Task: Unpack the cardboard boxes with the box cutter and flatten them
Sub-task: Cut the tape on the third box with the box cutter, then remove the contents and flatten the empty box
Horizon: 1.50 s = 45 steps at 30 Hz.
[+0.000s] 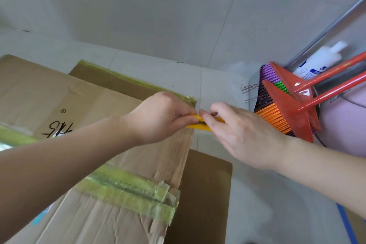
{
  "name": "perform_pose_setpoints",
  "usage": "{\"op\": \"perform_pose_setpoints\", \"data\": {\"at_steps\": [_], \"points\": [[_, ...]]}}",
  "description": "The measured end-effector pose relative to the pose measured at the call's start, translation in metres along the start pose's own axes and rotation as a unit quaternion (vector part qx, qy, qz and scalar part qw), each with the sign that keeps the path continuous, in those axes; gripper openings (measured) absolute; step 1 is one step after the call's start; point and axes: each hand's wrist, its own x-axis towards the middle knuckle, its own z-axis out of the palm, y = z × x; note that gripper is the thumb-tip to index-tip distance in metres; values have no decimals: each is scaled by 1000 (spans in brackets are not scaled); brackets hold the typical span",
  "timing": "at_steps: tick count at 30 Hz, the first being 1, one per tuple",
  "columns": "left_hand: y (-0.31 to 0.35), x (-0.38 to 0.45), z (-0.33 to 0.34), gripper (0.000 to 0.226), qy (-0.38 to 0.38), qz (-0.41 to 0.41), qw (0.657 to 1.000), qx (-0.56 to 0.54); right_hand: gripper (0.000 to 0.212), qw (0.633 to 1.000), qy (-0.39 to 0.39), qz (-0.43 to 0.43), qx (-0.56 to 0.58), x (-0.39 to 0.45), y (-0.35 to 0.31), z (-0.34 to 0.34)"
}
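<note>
A flattened cardboard box (83,105) with yellowish tape strips lies on the tiled floor, filling the left and lower middle of the view. Over its right edge I hold a yellow box cutter (200,124) between both hands. My left hand (158,117) grips one end of it with curled fingers. My right hand (237,130) pinches the other end with thumb and fingers. Most of the cutter is hidden by the fingers; I cannot see its blade.
Two red-handled brooms (285,109) with coloured bristles lean in the right corner, next to a white bottle (318,61), a metal pole (324,29) and a pink container (344,127). A darker cardboard flap (204,194) sticks out at the lower middle. A tiled wall stands behind.
</note>
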Motion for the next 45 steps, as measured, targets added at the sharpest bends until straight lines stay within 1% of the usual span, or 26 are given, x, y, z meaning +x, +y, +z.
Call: {"op": "perform_pose_setpoints", "data": {"at_steps": [2,3,5,7,8,10,14,17,21,23,28,30,32,34,37,39,41,45], "points": [[-11,19,7,47,35,-40,998,26,44,998,24,53,1,7,22,12],[-18,27,12,48,36,-66,995,73,43,996,28,79,5,10,34,19],[-30,42,25,47,-8,-133,975,177,39,991,24,129,7,17,61,37],[-39,56,40,49,-69,-187,953,229,37,981,-2,192,27,27,87,63],[-43,63,47,50,-88,-202,946,236,36,974,-18,221,45,33,100,79],[-52,77,55,51,-102,-221,939,245,33,956,-33,272,103,50,124,110],[-72,90,63,50,-97,-287,924,234,22,924,-37,333,182,88,164,164],[-86,87,69,49,-76,-312,915,243,18,923,-51,330,189,117,185,205],[-93,90,73,40,-6,-346,910,229,23,913,-65,354,192,149,204,245],[-95,91,75,38,17,-348,908,235,26,910,-59,364,191,161,212,255],[-97,88,77,42,48,-362,903,224,29,899,-54,387,197,183,226,267],[-95,87,77,46,62,-362,904,219,25,900,-64,378,207,185,225,270],[-92,86,75,44,73,-359,905,218,19,902,-69,371,211,184,224,275],[-91,84,74,42,85,-359,905,211,15,902,-80,367,211,182,221,274],[-91,84,74,41,98,-354,908,201,12,914,-100,342,193,180,216,265],[-88,85,72,38,101,-338,913,203,17,925,-83,321,184,178,211,253],[-85,86,69,36,114,-322,920,191,21,927,-74,311,196,174,202,238],[-62,69,53,39,181,-300,933,79,35,930,-79,258,249,170,163,195]]}}
